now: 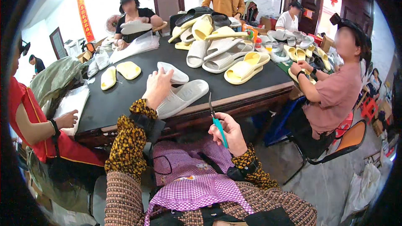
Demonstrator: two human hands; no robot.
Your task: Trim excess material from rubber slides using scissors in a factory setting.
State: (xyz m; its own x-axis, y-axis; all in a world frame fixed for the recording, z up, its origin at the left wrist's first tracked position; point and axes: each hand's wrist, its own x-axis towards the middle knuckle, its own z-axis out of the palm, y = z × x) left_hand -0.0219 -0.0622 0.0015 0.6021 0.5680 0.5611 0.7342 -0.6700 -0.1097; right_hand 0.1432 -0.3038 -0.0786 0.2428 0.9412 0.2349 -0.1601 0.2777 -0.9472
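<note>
My left hand (158, 86) is at the near edge of the dark table, fingers spread over a pair of grey slippers. Its fingertips lie at the farther slipper (180, 75); whether they press on it I cannot tell. The nearer grey slipper (188, 96) rests sole-down beside my wrist. In front of my lap, my right hand (228, 132) is closed around scissors (218, 125) with teal handles, their dark curved blades pointing up and away. Two pale yellow slippers (119, 75) lie to the left of my left hand.
A heap of grey, yellow and black slippers (213, 37) fills the table's middle. Clear plastic bags (136, 48) lie at the far left. A person in pink (335, 79) handles a yellow slipper on the right; a person in red (33, 117) stands at the left; others work behind the table.
</note>
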